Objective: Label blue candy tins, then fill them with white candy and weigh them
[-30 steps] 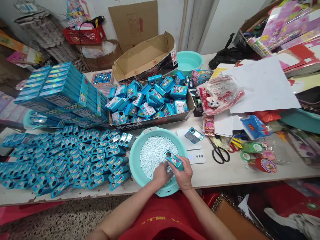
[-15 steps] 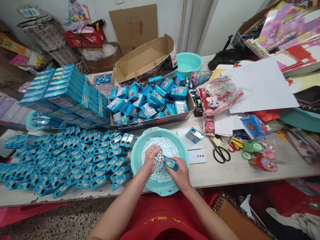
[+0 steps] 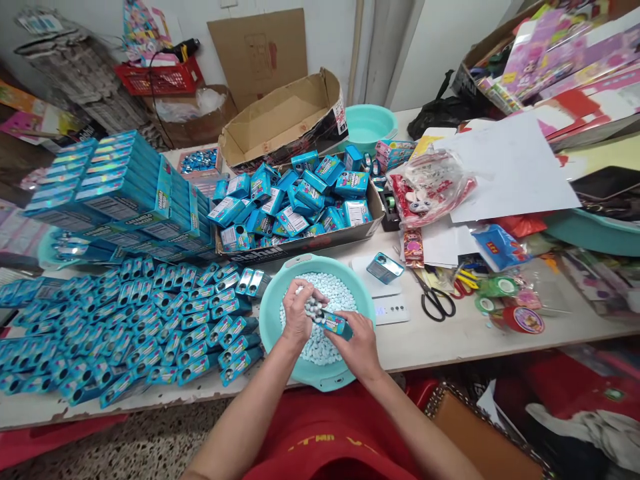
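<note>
A turquoise basin (image 3: 274, 280) full of small white candies (image 3: 325, 350) sits at the table's front edge. Over it my left hand (image 3: 300, 313) is closed around a handful of the candies. My right hand (image 3: 359, 343) grips a small blue candy tin (image 3: 334, 323), tilted with its end against the candies in my left hand. Another blue tin (image 3: 385, 268) stands on a white digital scale (image 3: 393, 311) just right of the basin. Many similar tins (image 3: 195, 320) with round openings are packed in rows to the left.
Behind the basin, a cardboard box (image 3: 300, 247) is heaped with blue tins. Stacked blue display boxes (image 3: 120, 187) rise at the back left. Black-handled scissors (image 3: 436, 301), tape rolls (image 3: 500, 288) and a plastic bag (image 3: 430, 190) lie to the right, near a white sheet (image 3: 510, 170).
My left hand has turned and tipped slightly, bringing the candies down against the tin's end. The tin stays in my right hand. The whole view has shifted a little.
</note>
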Available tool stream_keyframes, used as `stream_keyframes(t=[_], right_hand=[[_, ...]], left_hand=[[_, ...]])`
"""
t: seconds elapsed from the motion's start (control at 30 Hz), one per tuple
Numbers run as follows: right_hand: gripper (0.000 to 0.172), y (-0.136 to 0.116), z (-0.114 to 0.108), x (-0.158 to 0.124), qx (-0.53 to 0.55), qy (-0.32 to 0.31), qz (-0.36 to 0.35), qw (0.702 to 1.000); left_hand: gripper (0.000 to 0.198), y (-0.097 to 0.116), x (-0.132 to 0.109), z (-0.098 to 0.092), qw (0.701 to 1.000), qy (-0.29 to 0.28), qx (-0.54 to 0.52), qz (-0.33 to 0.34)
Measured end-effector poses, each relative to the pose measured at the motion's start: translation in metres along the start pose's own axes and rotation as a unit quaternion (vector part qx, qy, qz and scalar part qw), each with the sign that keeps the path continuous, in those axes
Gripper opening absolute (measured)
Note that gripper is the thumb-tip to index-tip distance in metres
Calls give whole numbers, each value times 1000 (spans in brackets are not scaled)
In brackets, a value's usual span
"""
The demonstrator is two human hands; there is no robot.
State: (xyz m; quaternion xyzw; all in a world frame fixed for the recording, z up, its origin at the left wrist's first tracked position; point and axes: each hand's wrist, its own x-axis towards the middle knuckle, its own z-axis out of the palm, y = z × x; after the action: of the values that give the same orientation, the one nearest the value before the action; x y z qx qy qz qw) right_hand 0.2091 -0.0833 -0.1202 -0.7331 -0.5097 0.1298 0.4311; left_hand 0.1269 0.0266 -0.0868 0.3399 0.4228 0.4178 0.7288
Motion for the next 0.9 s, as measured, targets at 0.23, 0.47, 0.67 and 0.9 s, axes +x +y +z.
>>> stream_keyframes(t=[0.23,0.47,0.67,0.9], right_hand=[[28,-1,4,5,9,-13,13,1000],[26,-5,5,8,21,-9,26,999],[25,-5,4,13,15,-10,25,1000],[23,-6,5,18,22,-16,30,999]], left_hand=[[22,5,2,3,1000,18,12,15],[34,3,5,1,999,41,34,6],[26,0,6,2,998,29,46,18],[26,-3,6,6,996,56,57,42]])
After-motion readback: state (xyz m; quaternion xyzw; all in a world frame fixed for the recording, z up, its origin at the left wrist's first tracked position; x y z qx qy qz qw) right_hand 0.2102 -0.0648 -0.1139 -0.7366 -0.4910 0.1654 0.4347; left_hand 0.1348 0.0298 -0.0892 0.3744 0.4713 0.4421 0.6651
